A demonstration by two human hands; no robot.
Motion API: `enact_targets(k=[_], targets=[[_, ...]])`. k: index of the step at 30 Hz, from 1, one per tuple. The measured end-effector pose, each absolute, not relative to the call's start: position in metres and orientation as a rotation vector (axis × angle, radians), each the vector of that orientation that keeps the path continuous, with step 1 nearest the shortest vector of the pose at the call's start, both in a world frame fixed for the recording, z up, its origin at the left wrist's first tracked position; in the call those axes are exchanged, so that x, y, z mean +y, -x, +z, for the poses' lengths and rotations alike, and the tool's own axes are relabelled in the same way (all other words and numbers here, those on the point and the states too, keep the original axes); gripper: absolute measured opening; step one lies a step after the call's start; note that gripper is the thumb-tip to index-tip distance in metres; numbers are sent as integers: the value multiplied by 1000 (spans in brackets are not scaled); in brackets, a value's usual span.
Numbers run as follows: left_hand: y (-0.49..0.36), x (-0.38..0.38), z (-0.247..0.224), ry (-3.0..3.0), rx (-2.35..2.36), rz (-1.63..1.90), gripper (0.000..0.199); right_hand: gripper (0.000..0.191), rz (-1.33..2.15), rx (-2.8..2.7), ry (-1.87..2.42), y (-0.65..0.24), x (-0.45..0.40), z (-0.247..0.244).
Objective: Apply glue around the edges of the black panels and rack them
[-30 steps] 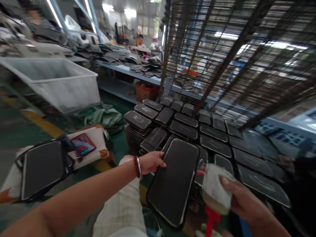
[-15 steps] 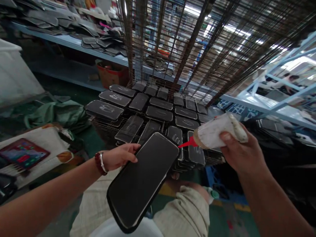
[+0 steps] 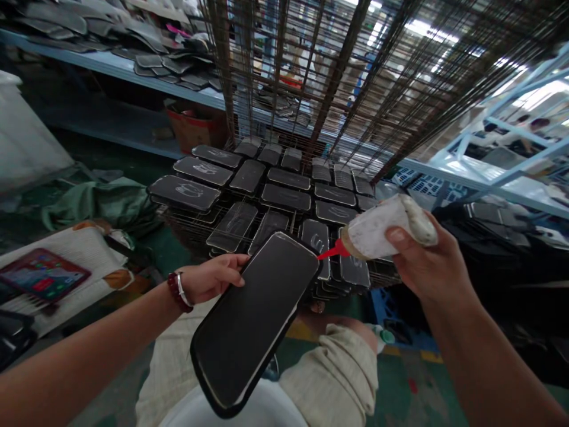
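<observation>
My left hand (image 3: 217,277) grips the left edge of a black rounded panel (image 3: 255,320), thumb on top and fingers hidden beneath. The panel is held tilted above my lap, and a thin whitish line runs around its border. In my right hand (image 3: 429,261) is a white squeeze bottle (image 3: 376,228) lying nearly sideways, its red nozzle (image 3: 332,252) pointing left. The nozzle's tip is at the panel's upper right corner; I cannot tell whether it touches. Beyond the panel, similar black pieces (image 3: 287,197) lie in rows on a wire rack, several with whitish smears.
The upright wire grid (image 3: 329,71) rises behind the rows. A blue shelf (image 3: 111,66) at the back left carries stacked dark pieces. A tablet (image 3: 44,274) lies at the left, near a green cloth (image 3: 102,204). A cardboard box (image 3: 195,127) sits under the shelf.
The bottle and the panel appear slightly further left and higher in view, along with a small camera shift. The nozzle tip stays by the panel's upper right corner.
</observation>
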State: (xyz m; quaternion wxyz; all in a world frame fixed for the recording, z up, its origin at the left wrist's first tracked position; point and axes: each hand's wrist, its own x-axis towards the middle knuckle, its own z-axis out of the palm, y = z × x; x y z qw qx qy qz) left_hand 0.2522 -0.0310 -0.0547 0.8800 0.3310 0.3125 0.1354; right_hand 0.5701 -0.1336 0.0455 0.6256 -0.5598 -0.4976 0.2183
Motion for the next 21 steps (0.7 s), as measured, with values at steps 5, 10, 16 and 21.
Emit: enact_targets(k=[5,10,16,21], targets=[[-251,-31,-60,-691,638,293,42,40,536,-1127,1217,-571,-134,38],[-251,-32,-62,-676,639,297,41,35,527,-1046,1165,-567,-133,36],[-252,-33,-66,-671,610,311,42,29,552,-890,1131,-564,-134,27],[-255,-32,-66,-667,587,262,56,33,555,-766,1117,-554,-138,14]])
